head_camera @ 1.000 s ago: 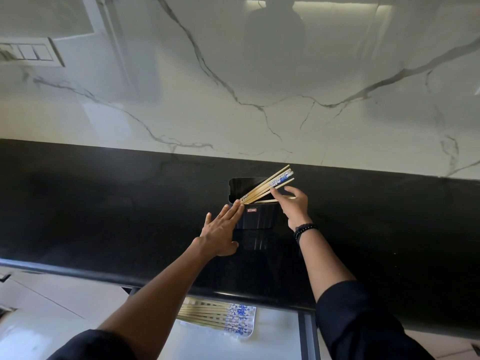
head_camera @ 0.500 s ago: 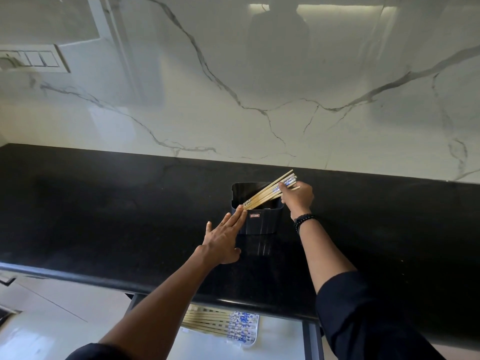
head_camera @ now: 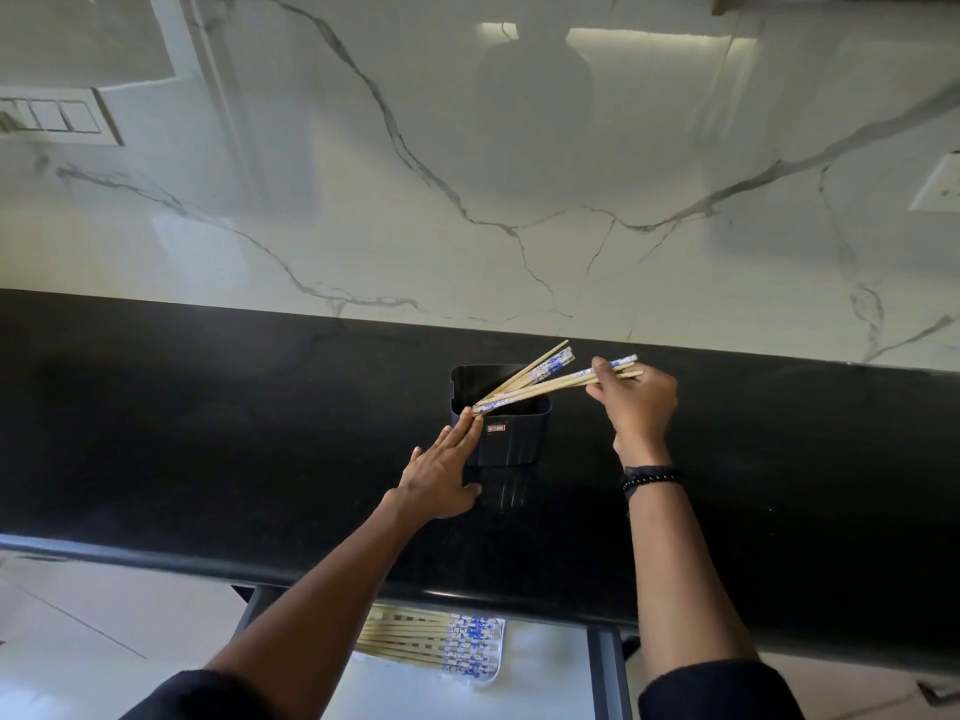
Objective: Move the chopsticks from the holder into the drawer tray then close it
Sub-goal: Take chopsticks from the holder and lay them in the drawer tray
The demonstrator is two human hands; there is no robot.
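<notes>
Head camera looks down on a glossy black tabletop (head_camera: 208, 433) backed by a white marble wall with grey veins. At its middle stands a dark rectangular chopstick holder (head_camera: 511, 433) with a small label on its near face. Against the holder's left side lies the left hand (head_camera: 441, 475), its fingers straight and pressed together, the fingertips at the rim, steadying it. Up and to the right of that hand, the right hand (head_camera: 636, 402) is closed in a pinch around the decorated ends of a few chopsticks (head_camera: 566, 380), whose plain tips still sit inside the holder near its left corner. Just left of the right hand, two more chopsticks (head_camera: 535, 370) lean out of the holder, free of any grip. A beaded black bracelet (head_camera: 652, 478) circles the right wrist, and both forearms emerge from dark sleeves. Below the hands, past the tabletop's near edge, the drawer (head_camera: 602, 667) stands open; between the two forearms a white tray (head_camera: 496, 662) holds a row of chopsticks with blue-and-white patterned ends (head_camera: 441, 641), lying side by side.
</notes>
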